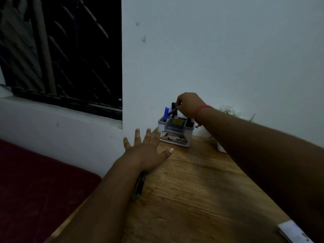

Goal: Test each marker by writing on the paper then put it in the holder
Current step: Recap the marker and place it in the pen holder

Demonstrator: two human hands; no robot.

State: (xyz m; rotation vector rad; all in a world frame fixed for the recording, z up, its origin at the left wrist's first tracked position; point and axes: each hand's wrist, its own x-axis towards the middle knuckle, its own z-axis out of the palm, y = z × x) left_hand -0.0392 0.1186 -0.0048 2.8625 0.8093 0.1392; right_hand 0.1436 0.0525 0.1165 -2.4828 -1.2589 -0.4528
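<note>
A grey plastic holder with several compartments stands at the far end of the wooden table, against the wall. A blue marker and dark markers stand in it. My right hand hovers over the holder, fingers closed on a dark marker that tilts down toward the compartments. My left hand lies flat with fingers spread on the table just left of the holder, holding nothing. Under my left forearm lies a dark marker with a green end. A corner of white paper with ink marks shows at the bottom right.
The wooden table runs away toward a white wall. A small plant in a white pot stands behind my right forearm. A dark red cushion lies left of the table, below a dark barred window.
</note>
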